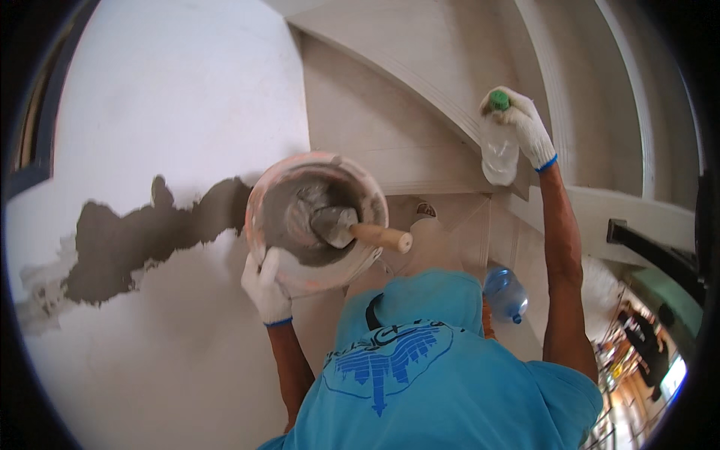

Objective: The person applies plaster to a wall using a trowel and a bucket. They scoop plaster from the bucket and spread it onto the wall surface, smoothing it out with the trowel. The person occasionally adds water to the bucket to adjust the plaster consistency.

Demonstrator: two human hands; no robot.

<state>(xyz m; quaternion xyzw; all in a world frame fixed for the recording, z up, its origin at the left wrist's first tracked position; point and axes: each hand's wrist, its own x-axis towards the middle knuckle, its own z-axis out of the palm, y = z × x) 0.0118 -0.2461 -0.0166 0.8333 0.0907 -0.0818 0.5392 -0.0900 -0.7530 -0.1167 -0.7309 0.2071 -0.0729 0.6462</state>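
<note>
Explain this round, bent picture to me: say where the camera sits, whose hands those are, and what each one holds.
The camera sits on a person's head and looks down, so you see that person's own blue shirt and forearms coming up from the lower edge. The wide lens bends straight edges near the rim; the walls and stairs are really straight.

Both hands wear white gloves. The left hand holds a pink bucket by its rim. Inside is grey wet mortar and a trowel with a wooden handle. The right hand is raised, its grip closed round the top of a clear plastic bottle with a green cap.

On the white wall at the left is a dark patch of fresh mortar. Lower down, a big blue water jug is on the steps.
</note>
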